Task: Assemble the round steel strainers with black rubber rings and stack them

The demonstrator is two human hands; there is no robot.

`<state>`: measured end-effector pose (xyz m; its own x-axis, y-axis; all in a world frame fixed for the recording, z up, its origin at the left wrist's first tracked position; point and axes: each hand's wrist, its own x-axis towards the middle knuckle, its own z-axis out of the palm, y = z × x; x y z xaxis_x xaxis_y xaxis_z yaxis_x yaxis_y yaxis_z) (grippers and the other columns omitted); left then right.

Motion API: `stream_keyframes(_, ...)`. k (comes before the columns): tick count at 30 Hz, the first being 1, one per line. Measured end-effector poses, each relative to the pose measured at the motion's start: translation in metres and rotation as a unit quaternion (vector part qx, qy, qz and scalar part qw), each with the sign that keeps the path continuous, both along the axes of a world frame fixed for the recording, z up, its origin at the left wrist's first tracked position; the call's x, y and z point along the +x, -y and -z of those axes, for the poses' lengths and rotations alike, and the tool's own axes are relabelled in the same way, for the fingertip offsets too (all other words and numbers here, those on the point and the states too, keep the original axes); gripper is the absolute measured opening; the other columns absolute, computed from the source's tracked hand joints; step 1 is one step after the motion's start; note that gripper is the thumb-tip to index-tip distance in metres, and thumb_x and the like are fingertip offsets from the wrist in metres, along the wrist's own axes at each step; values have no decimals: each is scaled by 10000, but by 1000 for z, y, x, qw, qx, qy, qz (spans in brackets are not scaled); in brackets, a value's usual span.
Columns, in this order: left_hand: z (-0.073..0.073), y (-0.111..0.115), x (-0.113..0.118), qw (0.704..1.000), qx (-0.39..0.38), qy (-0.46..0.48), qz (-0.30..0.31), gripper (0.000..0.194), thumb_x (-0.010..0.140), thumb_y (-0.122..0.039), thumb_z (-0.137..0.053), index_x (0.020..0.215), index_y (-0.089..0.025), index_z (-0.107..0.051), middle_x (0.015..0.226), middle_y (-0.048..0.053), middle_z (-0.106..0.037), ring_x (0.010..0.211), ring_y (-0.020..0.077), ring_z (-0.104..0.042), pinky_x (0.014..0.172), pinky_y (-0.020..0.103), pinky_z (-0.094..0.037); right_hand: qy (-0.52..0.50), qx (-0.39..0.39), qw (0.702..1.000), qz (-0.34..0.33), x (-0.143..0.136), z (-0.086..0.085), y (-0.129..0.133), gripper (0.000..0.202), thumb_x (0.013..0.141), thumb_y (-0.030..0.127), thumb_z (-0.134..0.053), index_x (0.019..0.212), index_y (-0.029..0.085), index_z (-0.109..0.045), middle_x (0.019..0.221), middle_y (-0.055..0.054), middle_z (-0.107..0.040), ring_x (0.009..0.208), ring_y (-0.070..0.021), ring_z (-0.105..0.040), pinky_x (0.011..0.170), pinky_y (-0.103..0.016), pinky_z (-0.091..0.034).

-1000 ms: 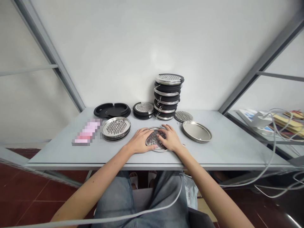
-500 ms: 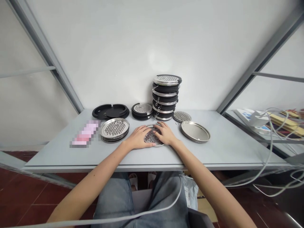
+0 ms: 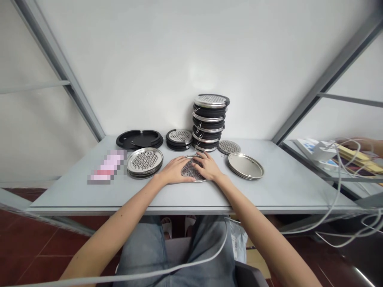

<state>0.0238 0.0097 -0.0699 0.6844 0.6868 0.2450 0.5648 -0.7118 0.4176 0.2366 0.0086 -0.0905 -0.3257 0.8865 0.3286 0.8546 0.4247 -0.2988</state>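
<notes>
A round metal grater plate [image 3: 191,169], with raised perforations and a shiny rim, lies on the table between my hands. My left hand [image 3: 175,171] grips its left side, thumb along the near rim and fingers toward the far rim. On the right side my right hand [image 3: 208,167] holds it, with fingers across the far rim and the thumb over the perforated face. Parts of the plate are hidden beneath both hands. A stack of similar metal grater plates [image 3: 145,161] sits left of my left hand. To the right are stacked smooth round metal trays [image 3: 245,165].
Behind stand a tall stack of black-and-silver round graters [image 3: 208,123], a shorter stack [image 3: 179,137] and black ring-shaped holders [image 3: 139,139]. A loose perforated disc [image 3: 229,147] lies beside the tall stack. Cables [image 3: 339,179] hang at right, near another person's hand [image 3: 357,142].
Both hands stay on the grater plate with barely any movement. Another person's hand has come into view at the far right. The view has shifted slightly.
</notes>
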Motion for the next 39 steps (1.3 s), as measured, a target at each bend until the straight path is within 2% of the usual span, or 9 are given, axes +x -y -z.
stream_keyframes(8,1,0,-1,1000,2,0,-3,896,684,-695,-657,1390,-192,-432,1436,136,-463,1361,335,-368,1129,492,-286,29,-12,999,24,-6,-9,6,471,895,488,-488,1258,212,-609,1415,-100,-497,1414,-350,-235,1100,-567,-285)
stream_keyframes(16,3,0,-2,1000,11,-2,-10,889,679,-717,-642,1374,-199,-445,1415,138,-481,1338,348,-394,1116,495,-298,46,23,999,10,-8,-11,7,440,884,463,-509,1192,186,-656,1392,-124,-504,1414,-346,-234,1117,-530,-281)
stream_keyframes(22,5,-1,-2,999,-19,37,-26,986,616,-701,-709,1381,-158,-408,1407,179,-466,1314,354,-418,1088,490,-341,42,44,998,14,-10,-12,10,432,941,393,-415,1241,150,-609,1475,-140,-401,1408,-313,-267,1108,-498,-318)
stream_keyframes(29,6,-1,-3,997,-56,53,-31,1186,567,-684,-753,1485,-150,-225,1432,183,-447,1368,367,-339,1110,500,-297,75,33,997,-1,-12,-15,13,451,957,421,-388,1202,135,-638,1473,-147,-413,1417,-344,-241,1111,-514,-297)
stream_keyframes(33,6,-1,-2,997,-49,46,-33,1193,575,-706,-732,1491,-143,-215,1446,180,-432,1364,361,-349,1108,493,-307,90,41,995,-6,-12,-14,12,487,965,438,-361,1204,108,-628,1487,-157,-393,1427,-347,-218,1126,-511,-272)
stream_keyframes(39,5,-1,-2,998,-43,30,-35,1176,596,-728,-700,1485,-121,-229,1471,190,-393,1370,356,-340,1110,485,-309,79,33,996,-13,-10,-14,9,493,963,464,-360,1204,136,-639,1479,-126,-415,1424,-343,-227,1125,-513,-279)
